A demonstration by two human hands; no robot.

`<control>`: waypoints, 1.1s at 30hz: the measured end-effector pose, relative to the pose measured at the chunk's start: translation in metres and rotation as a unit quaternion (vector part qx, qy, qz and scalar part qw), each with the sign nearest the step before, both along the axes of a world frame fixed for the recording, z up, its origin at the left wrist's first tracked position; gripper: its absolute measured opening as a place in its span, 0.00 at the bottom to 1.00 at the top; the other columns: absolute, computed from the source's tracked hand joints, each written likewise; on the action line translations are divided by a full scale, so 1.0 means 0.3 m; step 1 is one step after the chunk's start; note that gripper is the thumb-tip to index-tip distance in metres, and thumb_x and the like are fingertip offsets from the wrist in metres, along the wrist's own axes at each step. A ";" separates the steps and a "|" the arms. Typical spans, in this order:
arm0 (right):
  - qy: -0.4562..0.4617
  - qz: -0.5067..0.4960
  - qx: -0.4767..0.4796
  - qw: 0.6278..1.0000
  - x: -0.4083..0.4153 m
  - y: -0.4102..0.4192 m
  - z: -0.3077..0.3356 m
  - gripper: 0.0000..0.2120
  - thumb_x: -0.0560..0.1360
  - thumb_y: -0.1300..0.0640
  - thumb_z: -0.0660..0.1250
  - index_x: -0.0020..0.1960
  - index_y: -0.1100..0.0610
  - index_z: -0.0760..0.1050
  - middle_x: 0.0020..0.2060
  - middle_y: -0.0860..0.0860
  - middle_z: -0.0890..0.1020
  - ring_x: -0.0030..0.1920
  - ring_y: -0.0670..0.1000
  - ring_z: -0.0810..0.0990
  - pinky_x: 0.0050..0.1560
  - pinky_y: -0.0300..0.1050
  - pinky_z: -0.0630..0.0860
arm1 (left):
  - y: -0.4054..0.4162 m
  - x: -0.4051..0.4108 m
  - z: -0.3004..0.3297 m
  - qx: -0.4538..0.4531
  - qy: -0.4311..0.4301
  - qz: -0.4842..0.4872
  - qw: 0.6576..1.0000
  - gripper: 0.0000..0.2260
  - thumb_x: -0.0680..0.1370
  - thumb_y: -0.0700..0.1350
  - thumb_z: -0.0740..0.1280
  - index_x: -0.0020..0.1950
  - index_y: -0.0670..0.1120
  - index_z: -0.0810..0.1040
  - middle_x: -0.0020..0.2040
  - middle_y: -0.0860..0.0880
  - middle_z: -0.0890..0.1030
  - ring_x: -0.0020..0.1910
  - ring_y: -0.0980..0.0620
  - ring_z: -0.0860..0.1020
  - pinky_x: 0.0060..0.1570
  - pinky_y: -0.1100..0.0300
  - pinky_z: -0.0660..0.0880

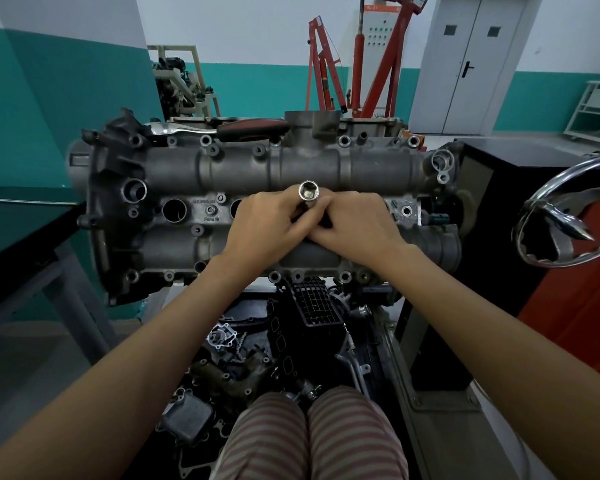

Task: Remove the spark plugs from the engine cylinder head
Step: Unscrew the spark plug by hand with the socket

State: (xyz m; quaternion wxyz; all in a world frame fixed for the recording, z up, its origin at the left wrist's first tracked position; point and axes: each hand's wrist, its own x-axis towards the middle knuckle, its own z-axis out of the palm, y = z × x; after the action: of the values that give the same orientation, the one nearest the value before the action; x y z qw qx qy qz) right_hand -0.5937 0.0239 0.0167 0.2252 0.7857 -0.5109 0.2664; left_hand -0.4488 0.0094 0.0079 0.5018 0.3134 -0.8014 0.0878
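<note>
Both hands, left hand (269,225) & right hand (357,221), have fingers clenched round the stiff, slippery steel socket (309,192) at cylinder head (243,168) centre, ratchet (219,128) at 11 o'clock; grip low, plug porcelain prob. fragile.

Both hands meet over the middle of the cylinder head (174,174), around an upright socket tool (309,192).

The left hand (267,221) and right hand (357,223) touch each other between the head's two long ridges, the tool standing between them. Two open plug wells (174,210) lie to the left of the hands. A ratchet (219,128) rests along the head's far edge. Loose engine parts (243,355) lie below the near edge; a hand wheel (561,216) stands to the right and hoist frames (326,71) behind.
</note>
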 end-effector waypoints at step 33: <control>0.022 -0.012 0.005 1.000 -0.006 -0.006 0.002 0.25 0.74 0.41 0.52 0.45 0.58 0.78 0.38 0.55 0.82 0.41 0.56 0.79 0.35 0.45 0.64 | 0.002 -0.001 0.011 -0.014 0.011 -0.004 1.000 0.20 0.74 0.56 0.63 0.28 0.59 0.55 0.22 0.60 0.59 0.23 0.55 0.63 0.26 0.65 0.54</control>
State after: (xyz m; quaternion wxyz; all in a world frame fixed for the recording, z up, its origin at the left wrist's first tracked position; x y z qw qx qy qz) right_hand -0.5954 0.0222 0.0173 0.2358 0.7862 -0.5163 0.2444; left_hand -0.4490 0.0101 0.0111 0.5151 0.3042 -0.7959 0.0936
